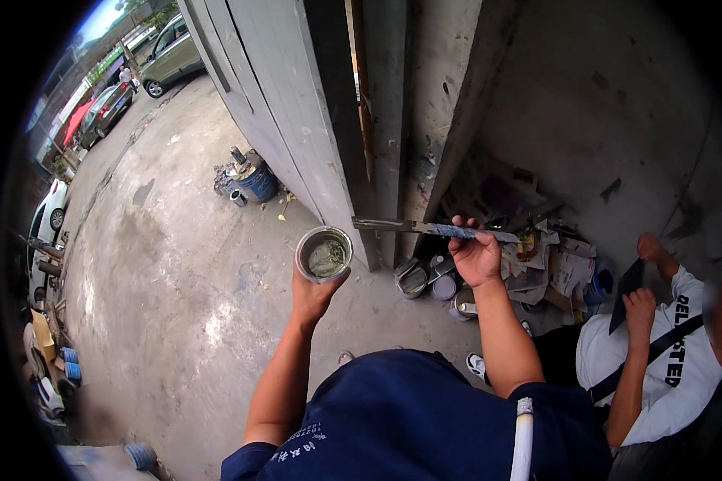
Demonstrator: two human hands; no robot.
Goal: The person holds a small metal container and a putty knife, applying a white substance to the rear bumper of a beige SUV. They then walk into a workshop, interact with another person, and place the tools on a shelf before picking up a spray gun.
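Could splash the floor (184, 280) by tilting the open cup (300, 263) too far. Could scrape the grey panel (277, 104) by swinging the strip (393, 225) forward; cannot tell whether touching. Could jab the co-worker (658, 361), close on the right, by pulling back carelessly. Could drop the strip toward the cans (413, 282) through too loose a pinch. Could drip greenish paste (329, 258) off the smeared tip, pointing left but sitting right of the cup, not over it.

Holding both forearms out ahead. Gripping the cup from below with left hand (316, 297), curled snugly, thumb on its right side, other fingers hidden. Holding right hand (478, 256) nearly closed, palm toward camera, pinching the strip about level between thumb and fingers.
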